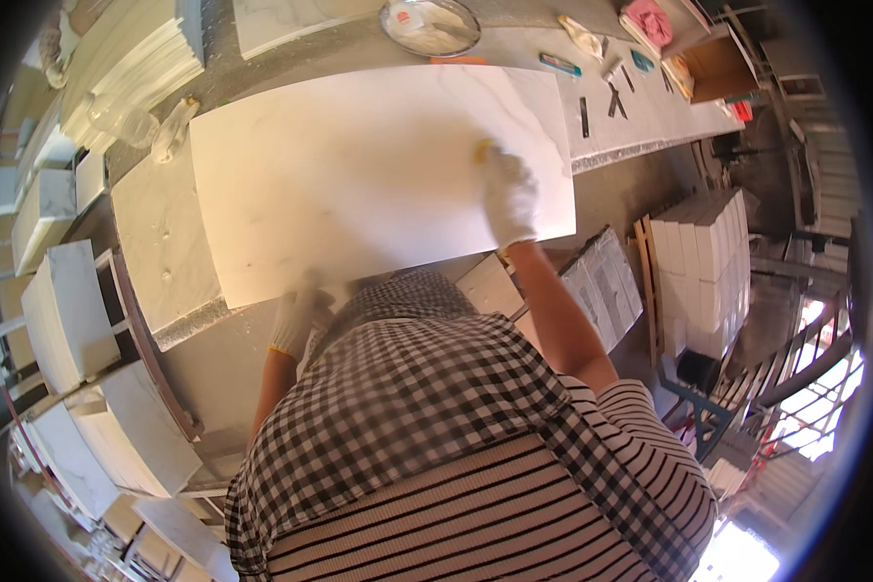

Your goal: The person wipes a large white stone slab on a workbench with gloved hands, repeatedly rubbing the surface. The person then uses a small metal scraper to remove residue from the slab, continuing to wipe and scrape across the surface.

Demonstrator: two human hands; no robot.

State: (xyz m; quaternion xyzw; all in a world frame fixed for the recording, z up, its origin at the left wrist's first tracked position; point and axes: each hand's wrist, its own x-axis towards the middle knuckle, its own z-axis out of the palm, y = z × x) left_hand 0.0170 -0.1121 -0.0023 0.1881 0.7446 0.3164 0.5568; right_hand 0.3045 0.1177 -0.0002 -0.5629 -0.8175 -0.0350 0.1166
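Note:
A large white marble-look slab (pixel 359 175) with faint grey veins lies on the worktable in front of me. My right hand (pixel 509 199), in a white knit glove, is over the right part of the slab. Motion smears its fingers, and a yellowish patch shows at their tips; whether that is the glove or something held, I cannot make out. My left hand (pixel 301 306), gloved too, is at the slab's near left edge. It is blurred and partly behind my checked apron (pixel 407 369), so its grip is hidden.
The stone worktable (pixel 165 242) extends beyond the slab. At its back stand a round tray (pixel 429 27) of pale material, a cutter (pixel 560 65), dark small tools (pixel 616 102) and a cardboard box (pixel 723 68). Stacked tiles (pixel 703 262) stand right; slab stacks (pixel 68 310) stand left.

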